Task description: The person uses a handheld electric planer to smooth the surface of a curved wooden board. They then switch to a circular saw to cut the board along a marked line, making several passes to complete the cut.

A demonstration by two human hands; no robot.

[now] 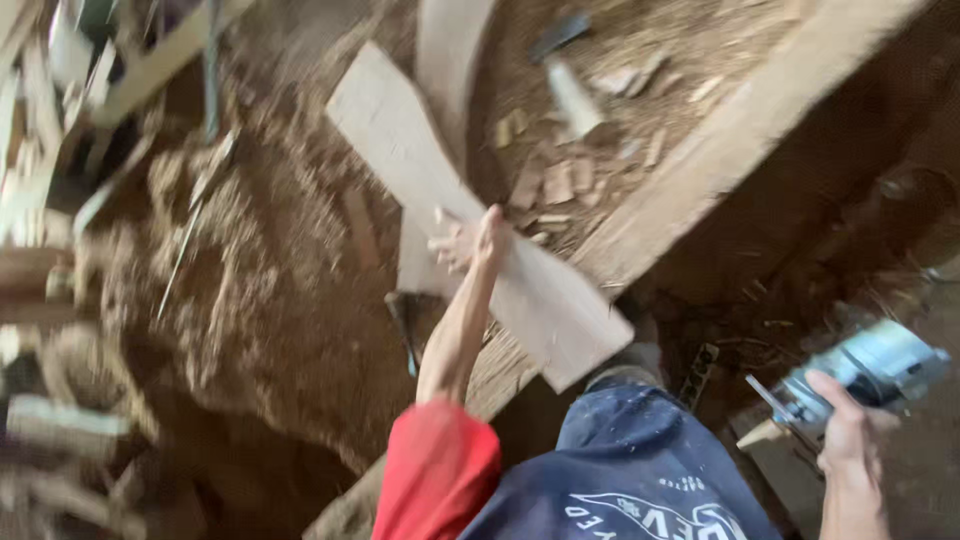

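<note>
left hand (470, 240) outstretched gripping plank (470, 210); right hand (848, 432) holds power tool (870, 370).

We see a dim, warm-toned picture, lit softly and evenly with no hard beam and no clear source of light. Motion blur smears nearly everything: the left edge dissolves into streaks, and the wood scraps (560, 180) on the sawdust floor (270, 290) lose their outlines. The pale board (450, 190) is the brightest surface and looks slightly washed out, its edges soft. Our left hand (470, 240) upon it is blurred, the fingers hard to separate. Deep shadow fills the upper right and lower left corners. The metal power tool (870, 370) in our right hand (845, 430) catches a dull sheen, somewhat sharper than the rest.
</note>
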